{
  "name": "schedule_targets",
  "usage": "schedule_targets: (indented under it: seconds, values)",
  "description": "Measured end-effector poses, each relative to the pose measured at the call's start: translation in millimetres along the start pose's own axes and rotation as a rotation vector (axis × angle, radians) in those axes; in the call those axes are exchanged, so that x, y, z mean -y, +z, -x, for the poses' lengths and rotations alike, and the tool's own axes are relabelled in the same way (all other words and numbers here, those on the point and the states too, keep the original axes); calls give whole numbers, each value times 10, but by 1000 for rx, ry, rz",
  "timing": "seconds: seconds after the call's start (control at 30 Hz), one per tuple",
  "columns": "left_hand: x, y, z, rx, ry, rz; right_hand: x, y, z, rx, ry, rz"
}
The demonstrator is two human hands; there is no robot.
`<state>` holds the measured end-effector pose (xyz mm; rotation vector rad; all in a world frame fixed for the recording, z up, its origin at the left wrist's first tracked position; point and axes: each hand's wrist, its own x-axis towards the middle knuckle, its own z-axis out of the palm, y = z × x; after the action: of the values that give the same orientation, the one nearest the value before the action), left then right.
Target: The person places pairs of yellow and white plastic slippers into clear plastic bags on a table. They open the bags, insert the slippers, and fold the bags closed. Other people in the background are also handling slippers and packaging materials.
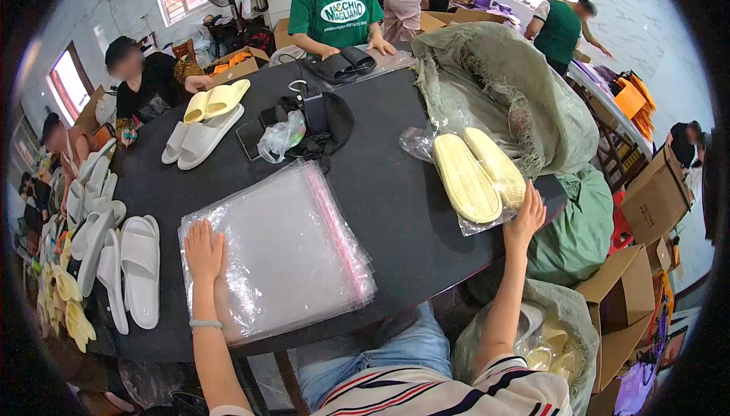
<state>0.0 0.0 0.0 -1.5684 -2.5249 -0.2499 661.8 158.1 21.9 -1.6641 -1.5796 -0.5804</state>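
Note:
My left hand (203, 252) lies flat, fingers stretched out, on the left part of a stack of clear plastic bags (285, 245) with a pink strip along the right edge. At the table's right edge, my right hand (525, 217) is open, its fingers extended against the near end of a pair of pale yellow slippers (468, 176). These slippers lie soles up in a clear bag (479, 227). To the left of the bag stack sit white slippers (141, 268). Farther back rest a grey-white pair (201, 138) and a yellow pair (217, 100).
A dark table (388, 241) carries a crumpled plastic bag (281, 138) and black items at its middle. A large greenish woven sack (509, 85) slumps at the far right. Below it stand an open sack of slippers (551, 347) and cardboard boxes (620, 302). Co-workers sit across the table.

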Motion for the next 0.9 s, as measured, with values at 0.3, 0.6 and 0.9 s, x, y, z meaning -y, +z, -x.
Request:
schedule_targets:
  seconds: [0.3, 0.6, 0.9]
  values:
    - [18, -23, -10, -41, 12, 13, 500, -349, -528, -339, -191, -367]
    - [64, 74, -12, -145, 63, 58, 1847, -1287, -1391, -351, -695, -475]
    - [229, 44, -7, -252, 23, 354, 3945, -1478, -1344, 33, -1380, -591]
